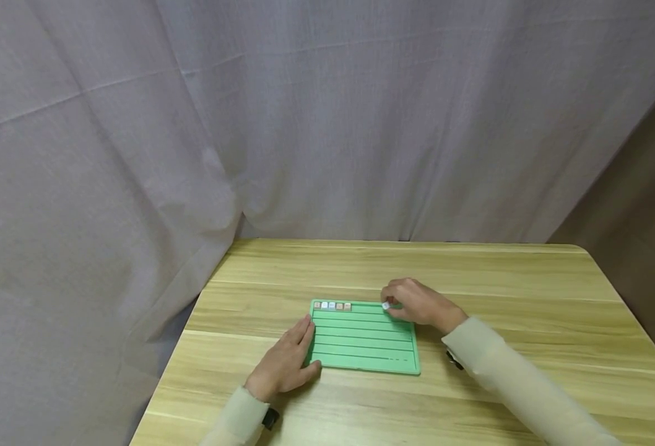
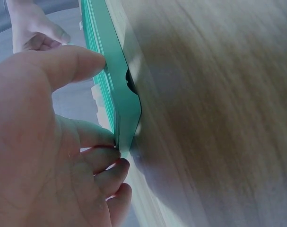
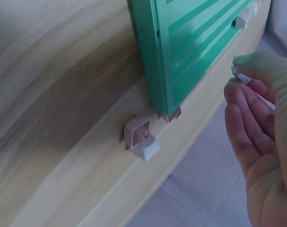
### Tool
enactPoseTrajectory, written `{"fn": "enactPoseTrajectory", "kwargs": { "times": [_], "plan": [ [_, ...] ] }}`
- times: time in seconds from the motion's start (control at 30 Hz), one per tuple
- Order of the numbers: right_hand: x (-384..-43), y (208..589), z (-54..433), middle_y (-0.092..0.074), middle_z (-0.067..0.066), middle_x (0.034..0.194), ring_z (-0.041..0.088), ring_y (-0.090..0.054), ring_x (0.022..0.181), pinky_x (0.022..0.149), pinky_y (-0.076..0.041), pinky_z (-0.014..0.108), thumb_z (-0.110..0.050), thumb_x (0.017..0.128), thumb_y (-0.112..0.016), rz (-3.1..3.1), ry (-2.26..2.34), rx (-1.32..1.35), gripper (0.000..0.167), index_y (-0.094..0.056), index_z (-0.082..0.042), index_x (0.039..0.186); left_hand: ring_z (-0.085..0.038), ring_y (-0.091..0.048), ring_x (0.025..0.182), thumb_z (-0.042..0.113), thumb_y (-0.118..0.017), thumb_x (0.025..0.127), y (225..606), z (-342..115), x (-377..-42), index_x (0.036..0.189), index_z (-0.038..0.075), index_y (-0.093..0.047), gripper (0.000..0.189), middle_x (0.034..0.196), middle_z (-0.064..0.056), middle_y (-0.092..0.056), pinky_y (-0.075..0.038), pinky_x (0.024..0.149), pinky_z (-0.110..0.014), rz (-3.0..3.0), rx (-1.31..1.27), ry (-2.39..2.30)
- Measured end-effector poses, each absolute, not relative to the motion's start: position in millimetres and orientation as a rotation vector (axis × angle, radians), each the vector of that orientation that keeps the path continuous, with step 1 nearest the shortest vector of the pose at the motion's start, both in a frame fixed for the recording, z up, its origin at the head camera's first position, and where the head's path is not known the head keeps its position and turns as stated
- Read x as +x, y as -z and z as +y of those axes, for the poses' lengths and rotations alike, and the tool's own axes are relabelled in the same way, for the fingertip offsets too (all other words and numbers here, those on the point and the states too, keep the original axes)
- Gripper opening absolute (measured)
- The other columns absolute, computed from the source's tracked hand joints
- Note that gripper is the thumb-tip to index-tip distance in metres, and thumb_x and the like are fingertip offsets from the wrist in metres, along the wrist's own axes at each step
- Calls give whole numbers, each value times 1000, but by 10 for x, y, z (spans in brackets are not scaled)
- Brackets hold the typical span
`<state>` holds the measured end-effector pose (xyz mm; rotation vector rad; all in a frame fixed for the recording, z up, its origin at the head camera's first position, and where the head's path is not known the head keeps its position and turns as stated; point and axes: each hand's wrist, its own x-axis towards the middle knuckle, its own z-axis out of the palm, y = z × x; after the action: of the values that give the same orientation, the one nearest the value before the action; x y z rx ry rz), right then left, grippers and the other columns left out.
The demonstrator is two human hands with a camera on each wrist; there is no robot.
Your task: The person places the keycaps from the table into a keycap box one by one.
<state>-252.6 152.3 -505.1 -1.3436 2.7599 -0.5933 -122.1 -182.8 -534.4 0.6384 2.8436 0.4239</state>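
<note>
A green ridged tray (image 1: 361, 337) lies flat on the table. Several keycaps (image 1: 332, 306), white and pinkish-brown, sit side by side at the left end of its top row. My left hand (image 1: 285, 362) rests along the tray's left edge, its thumb by the near corner in the left wrist view and its other fingers touching the side. Over the right part of the top row, my right hand (image 1: 419, 303) pinches a small white keycap (image 1: 386, 305) between thumb and fingertips. The right wrist view shows this keycap (image 3: 243, 78) just above the tray's level.
Beyond the tray's corner in the right wrist view, a pinkish keycap (image 3: 136, 134) lies hollow side showing, touching a white keycap (image 3: 147, 149). Another pinkish keycap (image 3: 173, 115) is partly hidden behind the corner. The wooden table (image 1: 472, 272) ends at a grey curtain (image 1: 361, 136).
</note>
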Motion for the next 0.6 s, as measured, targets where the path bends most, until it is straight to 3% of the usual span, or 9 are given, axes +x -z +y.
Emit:
{"fn": "enactPoseTrajectory", "kwargs": {
  "times": [0.6],
  "plan": [
    [-2533,5136,1138,-67,-5,80,4,-51,70,61,-47,18,-4,90,-75,2778,605,-1270,6,-72,-9,90,-36,-28,162,41,-58,102,5361,-1828,-1214,163,-8,-26,84,175,-23,-22,-32,131,-51,2854,636,-425]
  ]
}}
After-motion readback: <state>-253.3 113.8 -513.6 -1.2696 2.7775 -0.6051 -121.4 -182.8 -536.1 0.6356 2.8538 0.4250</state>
